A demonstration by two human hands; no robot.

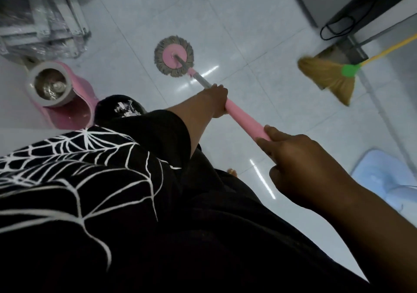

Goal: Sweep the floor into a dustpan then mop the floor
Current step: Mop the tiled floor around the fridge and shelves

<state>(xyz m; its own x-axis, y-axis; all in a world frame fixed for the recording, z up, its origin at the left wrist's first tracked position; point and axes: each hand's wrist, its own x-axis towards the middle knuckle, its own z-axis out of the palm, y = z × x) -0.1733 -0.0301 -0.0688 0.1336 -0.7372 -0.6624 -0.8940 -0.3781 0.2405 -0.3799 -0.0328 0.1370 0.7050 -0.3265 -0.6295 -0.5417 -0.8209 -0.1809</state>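
Left hand (216, 99) and right hand (300, 164) both grasp mop handle (243, 117); mop head (173, 56) on floor (248, 33) beyond. Pink bucket (70, 116) holds steel basket (48, 86).

Pink-handled, grey-fringed round mop (173, 56); pink plastic spin bucket (75, 114); straw-yellow broom (327, 76), green collar; black fabric garment (90, 168), white spiderweb print.

The round pink string mop head (173, 56) rests on the white tiled floor (248, 33). The pink plastic spin bucket (61, 94) stands to its left, the yellow-handled straw broom (327, 78) to its right
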